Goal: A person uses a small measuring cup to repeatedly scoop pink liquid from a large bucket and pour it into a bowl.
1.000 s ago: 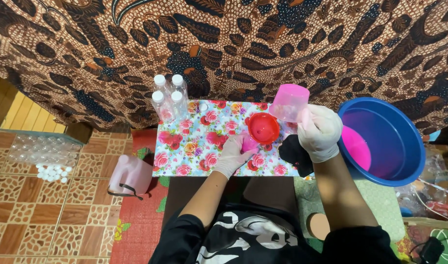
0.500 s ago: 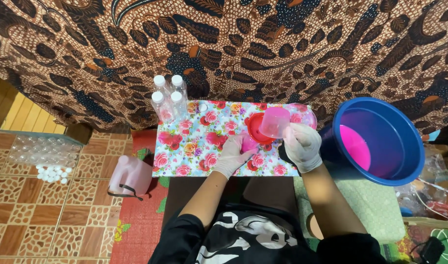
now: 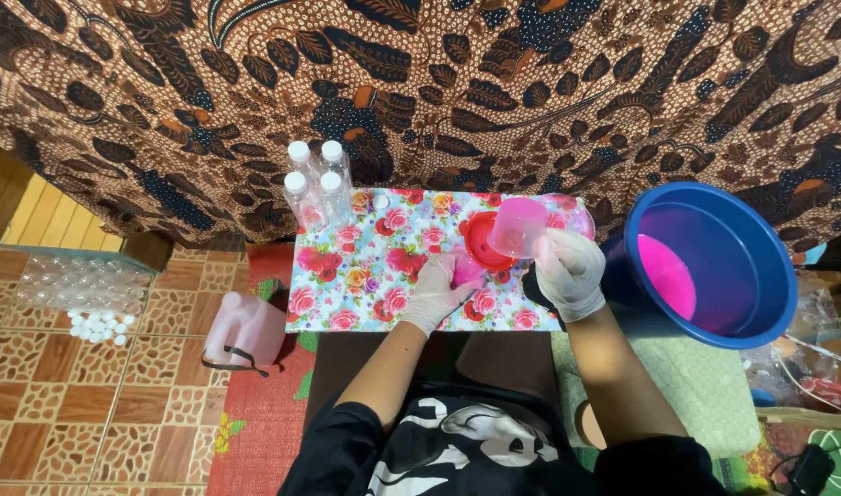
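You're mid-pour: your right hand [image 3: 570, 273], clamped on the pink cup [image 3: 518, 227], tips it over the red funnel [image 3: 487, 241], beneath which your left hand [image 3: 442, 289] grips a small bottle, so keep it steady

Home floor set up as a small bottling corner.
Patterned brown floor tiles [image 3: 90, 404], batik cloth [image 3: 494, 83] hung as a backdrop, low flowered table [image 3: 365, 276] with capped bottles [image 3: 312, 184] at its far left corner, blue basin [image 3: 714, 262] beside its right edge.
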